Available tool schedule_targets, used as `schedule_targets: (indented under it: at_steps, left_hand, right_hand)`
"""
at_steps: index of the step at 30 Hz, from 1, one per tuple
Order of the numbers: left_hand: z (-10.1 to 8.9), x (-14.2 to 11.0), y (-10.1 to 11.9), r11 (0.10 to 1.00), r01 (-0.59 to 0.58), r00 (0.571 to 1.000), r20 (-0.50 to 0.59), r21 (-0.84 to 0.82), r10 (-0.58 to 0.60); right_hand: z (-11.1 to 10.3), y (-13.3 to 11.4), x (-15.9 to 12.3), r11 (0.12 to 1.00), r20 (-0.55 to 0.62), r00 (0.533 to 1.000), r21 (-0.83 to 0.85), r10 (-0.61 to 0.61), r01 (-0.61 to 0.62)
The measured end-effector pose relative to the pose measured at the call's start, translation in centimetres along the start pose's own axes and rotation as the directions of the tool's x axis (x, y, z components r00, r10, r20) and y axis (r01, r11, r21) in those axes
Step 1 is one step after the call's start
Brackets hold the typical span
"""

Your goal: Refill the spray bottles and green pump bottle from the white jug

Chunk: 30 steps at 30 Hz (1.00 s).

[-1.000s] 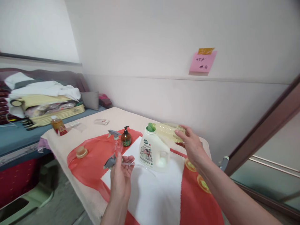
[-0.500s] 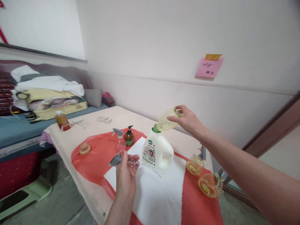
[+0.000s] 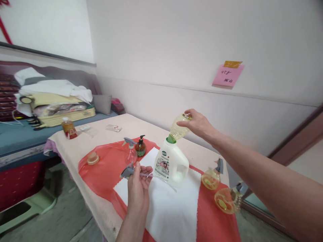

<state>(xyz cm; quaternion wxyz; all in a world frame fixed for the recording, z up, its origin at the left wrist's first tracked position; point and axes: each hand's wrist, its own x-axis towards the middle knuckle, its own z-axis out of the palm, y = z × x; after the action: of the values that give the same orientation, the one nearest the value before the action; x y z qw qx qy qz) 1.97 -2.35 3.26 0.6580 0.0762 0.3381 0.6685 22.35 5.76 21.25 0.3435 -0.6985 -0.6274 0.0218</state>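
The left hand (image 3: 140, 186) is bare, slim-fingered, with a bare left forearm (image 3: 132, 223) uncovered as far as the near edge of view. The right hand (image 3: 198, 123) is bare too, its wrist narrow; the right forearm (image 3: 252, 164) is uncovered, looking broader toward the right edge.

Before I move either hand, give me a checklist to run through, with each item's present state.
1. Right hand gripping the translucent yellow bottle: ok, fingers around its raised base.
2. Bottle tilted neck-down at the green piece in the mouth of the white plastic jug with a handle: ok.
3. Jug upright on the white cloth: ok.
4. Left hand holding the grey plastic spray trigger: ok, held beside the jug.
5. Free end of the trigger's thin clear tube off the cloth: cannot tell.
6. Liquid level inside the jug: cannot tell, its wall hides it.
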Motion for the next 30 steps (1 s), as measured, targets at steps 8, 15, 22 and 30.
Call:
schedule_targets:
  at_steps: [8, 15, 22, 30]
  left_hand:
    - [-0.1, 0.0, -0.1, 1.0, -0.003, 1.0, 0.005, 0.012, 0.003]
    - [0.0, 0.1, -0.7, 0.999, 0.004, 1.0, 0.008, 0.034, -0.004]
    - [-0.1, 0.6, -0.8, 0.998, -0.02, 0.999, -0.028, 0.062, 0.022]
    - [-0.3, 0.6, -1.7, 0.99, -0.043, 0.998, -0.047, 0.137, 0.049]
  right_hand:
    - [-0.6, 1.8, -2.9, 0.99, -0.073, 0.996, 0.134, 0.055, -0.045]
    - [2.8, 8.0, -11.0, 0.611, -0.014, 0.908, 0.743, 0.419, -0.271]
    - [9.0, 12.0, -22.2, -0.094, 0.43, 0.815, 0.899, 0.39, -0.429]
    - [11.1, 14.0, -25.3, -0.176, 0.5, 0.797, 0.866, 0.339, -0.468]
